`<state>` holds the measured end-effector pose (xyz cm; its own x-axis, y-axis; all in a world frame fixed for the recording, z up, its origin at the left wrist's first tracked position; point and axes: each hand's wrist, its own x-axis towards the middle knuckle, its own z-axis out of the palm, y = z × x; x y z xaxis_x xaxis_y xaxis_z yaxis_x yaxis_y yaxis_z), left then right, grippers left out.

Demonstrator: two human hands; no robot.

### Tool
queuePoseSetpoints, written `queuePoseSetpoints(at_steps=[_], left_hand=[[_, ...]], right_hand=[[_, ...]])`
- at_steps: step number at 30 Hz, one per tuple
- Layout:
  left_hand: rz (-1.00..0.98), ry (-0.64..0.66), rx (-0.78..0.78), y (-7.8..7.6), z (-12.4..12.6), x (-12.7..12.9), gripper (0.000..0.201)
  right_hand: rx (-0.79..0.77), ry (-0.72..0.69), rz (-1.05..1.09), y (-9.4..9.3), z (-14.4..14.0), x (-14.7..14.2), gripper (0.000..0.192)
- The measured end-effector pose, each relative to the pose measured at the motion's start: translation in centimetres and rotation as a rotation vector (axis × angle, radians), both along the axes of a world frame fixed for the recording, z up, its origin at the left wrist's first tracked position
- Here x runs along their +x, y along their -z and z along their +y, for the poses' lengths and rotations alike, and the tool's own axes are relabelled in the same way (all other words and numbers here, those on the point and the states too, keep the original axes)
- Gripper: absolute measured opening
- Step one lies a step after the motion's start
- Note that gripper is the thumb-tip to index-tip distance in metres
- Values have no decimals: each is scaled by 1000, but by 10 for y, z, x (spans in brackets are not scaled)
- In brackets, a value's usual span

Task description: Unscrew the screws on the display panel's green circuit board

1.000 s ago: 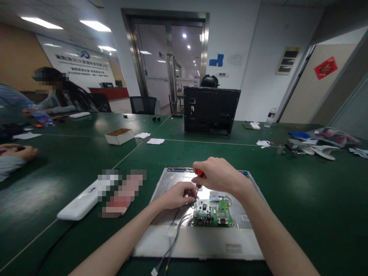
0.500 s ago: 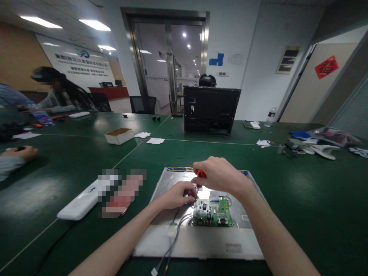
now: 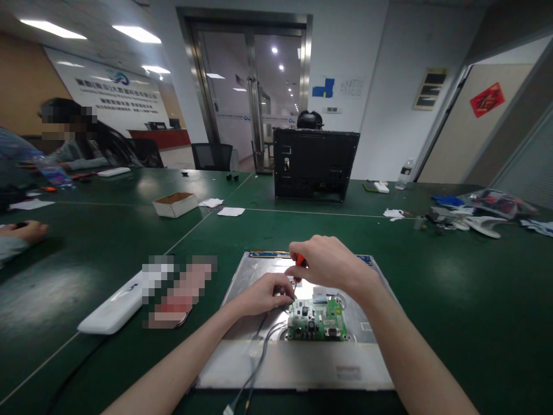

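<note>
Here, a screwdriver [image 3: 301, 261] points down at the board [image 3: 317, 320] on a panel [image 3: 302, 366].
Left to right: table [image 3: 208, 298] between a pink item [image 3: 181, 295] and the panel's edge; left hand [image 3: 274, 293] curled by the board's corner, hold unclear; right hand [image 3: 330, 260] grasping the screwdriver; table spreading wide.

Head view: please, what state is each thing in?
Screwdriver, pointing down
Right hand, closed around screwdriver
Left hand, curled, grip unclear
Metal panel, lying flat
Circuit board, lying on metal panel
Cables, trailing across metal panel
White box, open
Black casing, upright
Bottle on the right, upright
</note>
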<state>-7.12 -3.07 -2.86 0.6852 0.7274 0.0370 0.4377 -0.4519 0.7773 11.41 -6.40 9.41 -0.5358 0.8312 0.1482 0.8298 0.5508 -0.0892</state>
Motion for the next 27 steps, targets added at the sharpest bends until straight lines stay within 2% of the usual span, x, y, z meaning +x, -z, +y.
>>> queuePoseSetpoints(at_steps=[4,14,22,27], left_hand=[[-2,-13,-10,0,0,0,5],[3,-2,-54,0,2,0,4],[-13,-4,-4,3,1,-1,9],[-14,7,7,2,1,-1,7]], right_hand=[[13,-22,-5,-1,-1,-1,15],[8,-16,-21,-1,-1,-3,20],[9,-78,27,0,-2,-1,16],[10,-40,12,-1,-2,-1,14]])
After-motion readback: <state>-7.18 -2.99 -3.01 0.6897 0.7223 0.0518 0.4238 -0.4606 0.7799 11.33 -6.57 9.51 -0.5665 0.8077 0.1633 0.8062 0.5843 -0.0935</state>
